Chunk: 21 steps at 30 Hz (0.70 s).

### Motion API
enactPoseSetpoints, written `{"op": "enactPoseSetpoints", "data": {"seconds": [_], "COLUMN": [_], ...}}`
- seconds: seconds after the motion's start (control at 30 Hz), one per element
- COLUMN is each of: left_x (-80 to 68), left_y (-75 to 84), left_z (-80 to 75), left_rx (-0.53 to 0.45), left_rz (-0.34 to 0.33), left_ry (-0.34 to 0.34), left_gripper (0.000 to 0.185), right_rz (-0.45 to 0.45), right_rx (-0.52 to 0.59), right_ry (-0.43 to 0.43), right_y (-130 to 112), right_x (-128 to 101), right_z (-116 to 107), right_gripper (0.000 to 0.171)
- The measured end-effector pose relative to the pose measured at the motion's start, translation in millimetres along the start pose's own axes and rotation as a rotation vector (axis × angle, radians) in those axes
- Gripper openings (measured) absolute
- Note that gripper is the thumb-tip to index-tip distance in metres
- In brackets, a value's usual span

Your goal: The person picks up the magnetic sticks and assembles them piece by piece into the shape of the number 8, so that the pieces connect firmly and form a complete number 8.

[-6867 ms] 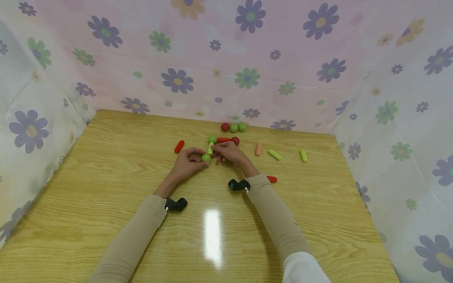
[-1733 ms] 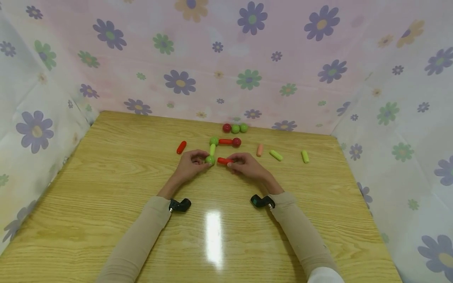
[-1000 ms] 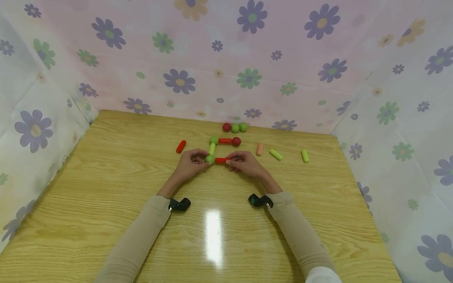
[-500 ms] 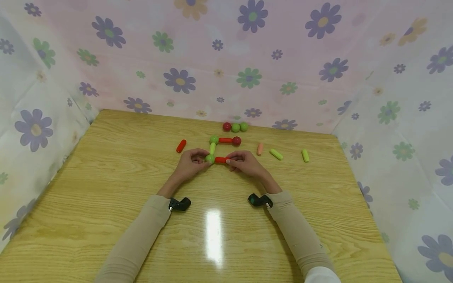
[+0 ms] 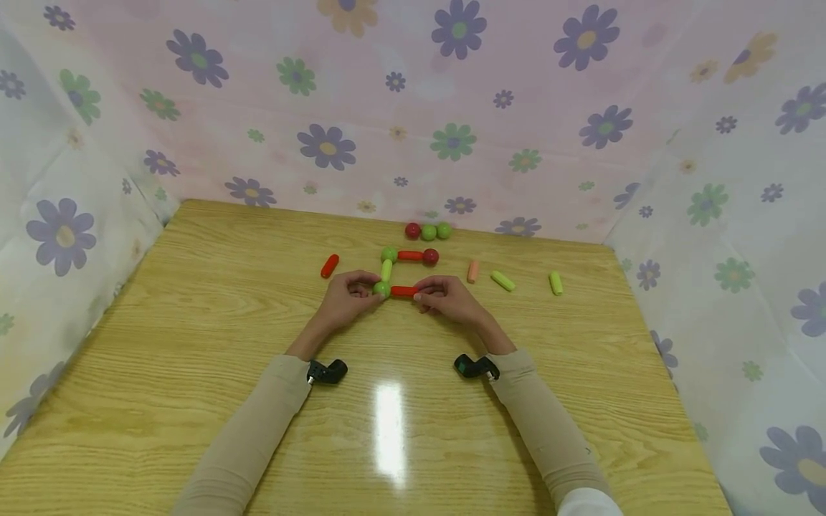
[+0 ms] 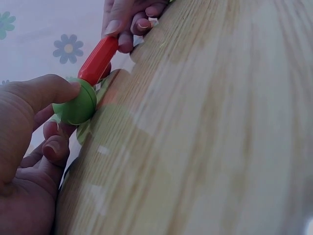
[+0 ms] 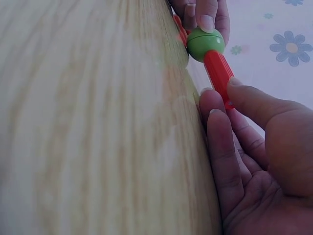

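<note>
Green ball (image 5: 382,289) and red stick (image 5: 404,291) touch end to end on the wooden table (image 5: 193,344), below the light green stick (image 5: 386,270). The left hand (image 5: 345,301) pinches the ball and the right hand (image 5: 448,297) pinches the stick's far end. Best to hold the ball still and push the stick straight in, flat on the table.

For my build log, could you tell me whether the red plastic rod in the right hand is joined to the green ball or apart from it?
Joined: the red plastic rod butts against the green ball, no gap showing.
</note>
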<state>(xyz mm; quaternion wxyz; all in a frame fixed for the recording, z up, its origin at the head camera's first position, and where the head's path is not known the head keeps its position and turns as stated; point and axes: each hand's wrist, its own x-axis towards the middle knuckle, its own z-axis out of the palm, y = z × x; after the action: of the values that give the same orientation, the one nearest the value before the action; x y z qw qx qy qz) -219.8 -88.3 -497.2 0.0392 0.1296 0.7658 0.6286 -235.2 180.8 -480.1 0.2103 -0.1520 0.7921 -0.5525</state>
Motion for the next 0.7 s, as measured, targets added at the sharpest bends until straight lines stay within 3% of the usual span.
{"op": "enactPoseSetpoints", "data": {"seconds": [0.4,0.7], "left_x": [-0.6,-13.0], "left_y": [3.5,37.6], "left_z": [0.3,-1.3], "left_rx": [-0.014,-0.017], "left_rz": [0.001,0.007], "left_ry": [-0.011,-0.031], "left_gripper": [0.033,0.032], "right_rz": [-0.038,-0.056], "right_rx": [0.017,0.13], "right_ry": [-0.024,0.081], "right_y": [2,3], "right_x": [-1,-4], "right_z": [-3,-8], "right_gripper": [0.033,0.03]}}
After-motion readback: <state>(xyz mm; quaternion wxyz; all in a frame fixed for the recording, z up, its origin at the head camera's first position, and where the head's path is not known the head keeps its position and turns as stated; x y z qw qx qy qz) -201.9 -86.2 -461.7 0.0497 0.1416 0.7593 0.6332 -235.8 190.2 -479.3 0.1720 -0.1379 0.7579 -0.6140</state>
